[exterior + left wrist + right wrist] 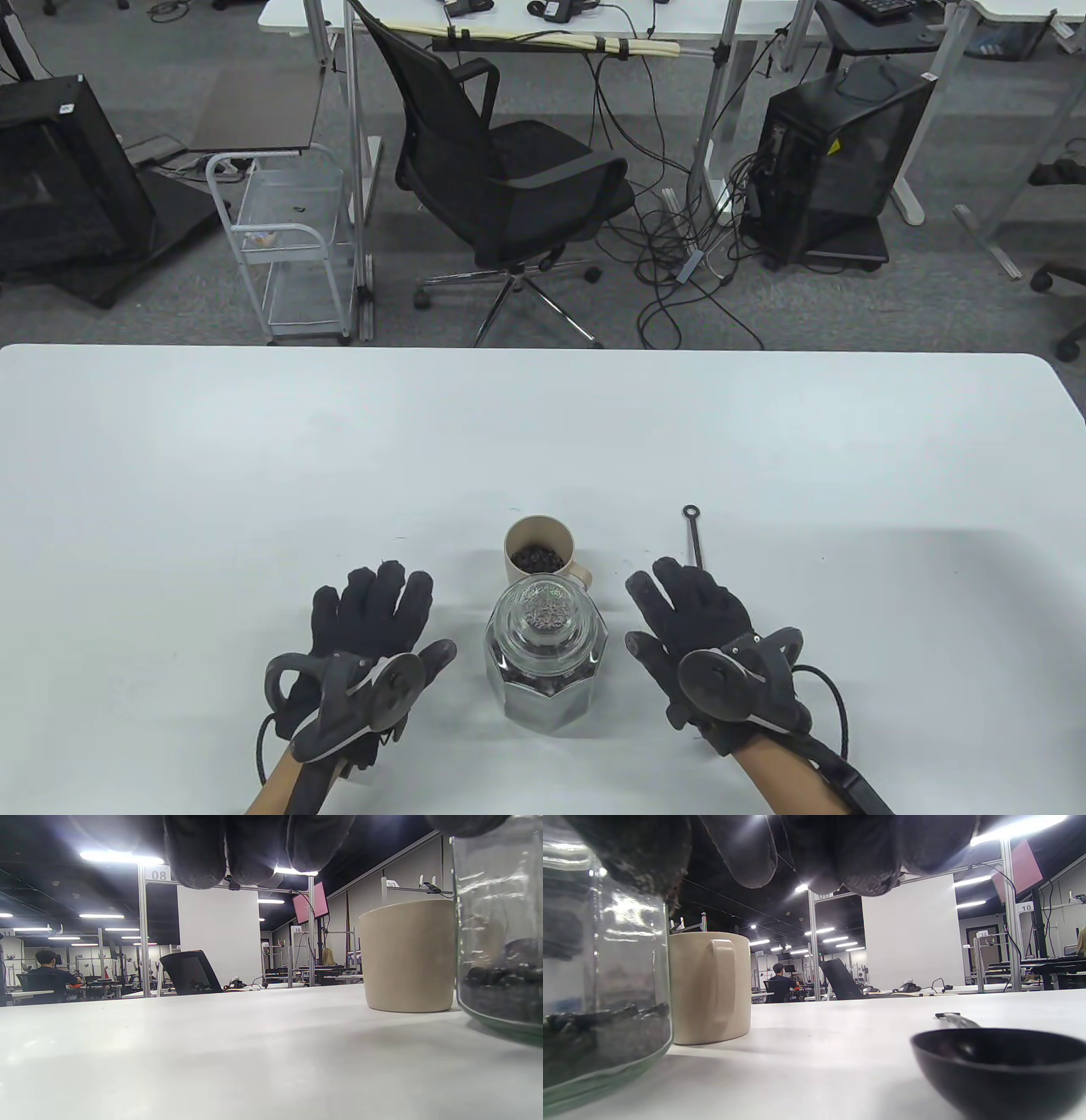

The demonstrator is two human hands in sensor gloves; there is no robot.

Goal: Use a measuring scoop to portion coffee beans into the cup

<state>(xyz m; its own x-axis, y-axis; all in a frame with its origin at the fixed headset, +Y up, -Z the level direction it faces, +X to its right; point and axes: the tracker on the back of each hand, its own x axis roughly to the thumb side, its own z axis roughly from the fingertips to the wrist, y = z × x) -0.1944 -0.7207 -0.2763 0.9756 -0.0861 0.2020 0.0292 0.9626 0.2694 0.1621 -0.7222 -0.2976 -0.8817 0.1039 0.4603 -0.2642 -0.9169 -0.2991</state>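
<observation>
Resting flat with fingers spread and holding nothing, the left grip (373, 632) and right grip (696, 620) flank the bean jar (547, 658), the cup (543, 556) just behind it, the scoop (1001, 1065) under the right grip on the desk (254, 475).

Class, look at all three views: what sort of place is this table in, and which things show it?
Probably an open-plan lab or office used for recording work, not a kitchen. Beyond the white table stand a black office chair and a computer tower with loose cables; the wrist views show numbered bays under strip lights.
</observation>
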